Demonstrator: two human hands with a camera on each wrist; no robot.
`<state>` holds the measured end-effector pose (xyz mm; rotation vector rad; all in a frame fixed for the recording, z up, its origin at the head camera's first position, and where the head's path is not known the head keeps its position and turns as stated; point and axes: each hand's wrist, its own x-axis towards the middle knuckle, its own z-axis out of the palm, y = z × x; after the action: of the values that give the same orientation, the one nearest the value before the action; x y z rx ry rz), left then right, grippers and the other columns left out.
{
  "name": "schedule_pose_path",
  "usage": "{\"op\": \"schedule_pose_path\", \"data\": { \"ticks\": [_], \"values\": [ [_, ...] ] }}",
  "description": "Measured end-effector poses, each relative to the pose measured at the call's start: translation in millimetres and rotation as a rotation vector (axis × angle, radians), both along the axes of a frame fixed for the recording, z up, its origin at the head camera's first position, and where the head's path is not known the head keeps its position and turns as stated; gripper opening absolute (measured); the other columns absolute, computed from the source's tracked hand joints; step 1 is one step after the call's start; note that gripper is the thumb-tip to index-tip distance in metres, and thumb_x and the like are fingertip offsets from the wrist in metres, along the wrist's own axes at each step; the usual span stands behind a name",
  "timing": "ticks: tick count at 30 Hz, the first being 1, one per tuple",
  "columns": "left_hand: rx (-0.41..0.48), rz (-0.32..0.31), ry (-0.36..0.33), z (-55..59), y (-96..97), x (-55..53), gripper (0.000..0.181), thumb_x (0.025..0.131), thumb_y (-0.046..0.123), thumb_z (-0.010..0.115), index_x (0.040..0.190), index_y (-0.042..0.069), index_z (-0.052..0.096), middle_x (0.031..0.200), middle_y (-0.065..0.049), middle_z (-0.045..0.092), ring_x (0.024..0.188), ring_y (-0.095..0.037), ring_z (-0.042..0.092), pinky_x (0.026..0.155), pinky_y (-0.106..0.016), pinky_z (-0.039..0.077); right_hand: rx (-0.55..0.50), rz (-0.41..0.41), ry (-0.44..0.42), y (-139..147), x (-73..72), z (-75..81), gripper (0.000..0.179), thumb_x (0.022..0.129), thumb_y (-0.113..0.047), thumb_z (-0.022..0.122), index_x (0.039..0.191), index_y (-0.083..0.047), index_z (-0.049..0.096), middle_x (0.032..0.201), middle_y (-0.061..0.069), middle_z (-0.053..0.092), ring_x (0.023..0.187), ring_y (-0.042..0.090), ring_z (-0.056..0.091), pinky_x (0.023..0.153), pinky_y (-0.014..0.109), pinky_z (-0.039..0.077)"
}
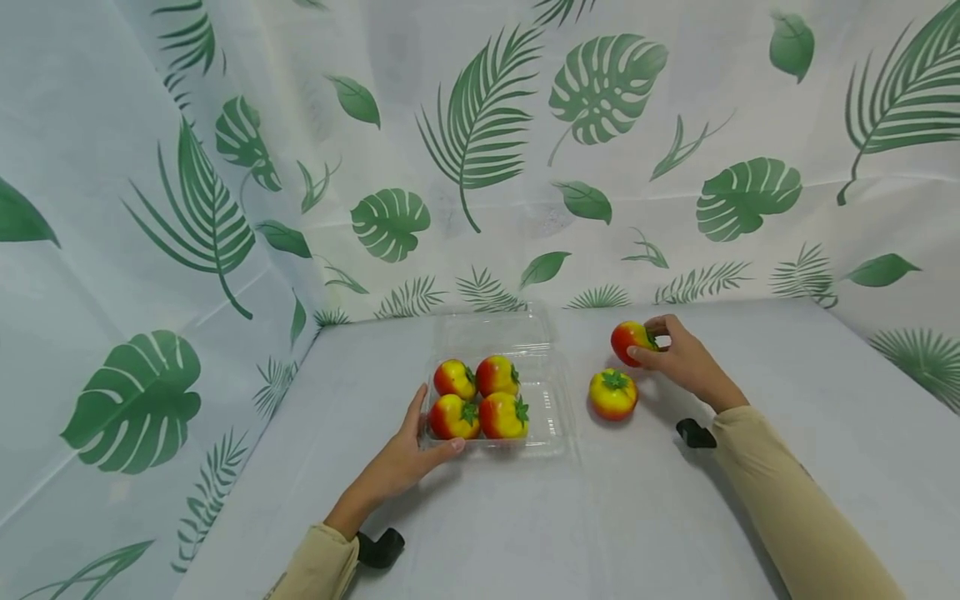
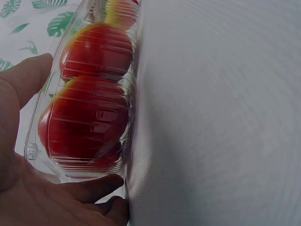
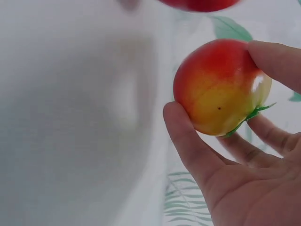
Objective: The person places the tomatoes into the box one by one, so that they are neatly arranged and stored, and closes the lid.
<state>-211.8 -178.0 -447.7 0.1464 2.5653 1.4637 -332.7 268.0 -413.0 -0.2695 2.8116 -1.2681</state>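
Note:
A clear plastic clamshell box lies with its lid folded back, away from me. Several red-and-yellow tomatoes with green leafy tops fill its left part. My left hand rests at the box's near left corner, thumb along the front and fingers along the side; the left wrist view shows tomatoes through the ribbed wall. On the right, my right hand holds a tomato between thumb and fingertips. Just in front of it, another tomato sits on the table, green top upward.
A white cloth covers the table. Leaf-printed sheets hang behind and along the left side. Black wrist devices show at both sleeves.

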Motion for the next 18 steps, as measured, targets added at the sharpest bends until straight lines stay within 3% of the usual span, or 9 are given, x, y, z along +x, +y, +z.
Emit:
{"op": "schedule_pose_path", "data": {
  "ticks": [6, 11, 18],
  "values": [
    [0.012, -0.002, -0.003, -0.4, -0.3, 0.4, 0.117, 0.093, 0.058, 0.078, 0.174, 0.020, 0.003, 0.173, -0.028, 0.022, 0.158, -0.048, 0.023, 0.121, -0.073, 0.023, -0.036, 0.038, 0.019, 0.7, 4.4, 16.1, 0.083, 0.108, -0.038, 0.066, 0.170, -0.008, 0.021, 0.162, 0.036, 0.030, 0.132, 0.058, 0.048, 0.106, 0.070, 0.048],
    [0.009, -0.005, -0.001, 0.4, -0.5, 0.5, 0.117, 0.093, 0.059, 0.078, 0.174, 0.020, 0.003, 0.173, -0.027, 0.021, 0.158, -0.048, 0.023, 0.121, -0.073, 0.023, -0.053, 0.092, 0.066, -2.0, 8.7, 27.6, 0.074, 0.109, -0.032, 0.064, 0.170, -0.011, 0.027, 0.161, 0.033, 0.032, 0.125, 0.055, 0.054, 0.102, 0.069, 0.050],
    [-0.002, -0.004, 0.002, 1.4, -0.7, 0.7, 0.117, 0.093, 0.059, 0.077, 0.174, 0.020, 0.003, 0.173, -0.028, 0.021, 0.158, -0.049, 0.024, 0.120, -0.073, 0.024, -0.113, 0.099, 0.065, -14.4, 14.2, 39.3, 0.071, 0.107, -0.031, 0.069, 0.166, -0.016, 0.034, 0.158, 0.028, 0.037, 0.126, 0.053, 0.057, 0.104, 0.069, 0.049]
  ]
}}
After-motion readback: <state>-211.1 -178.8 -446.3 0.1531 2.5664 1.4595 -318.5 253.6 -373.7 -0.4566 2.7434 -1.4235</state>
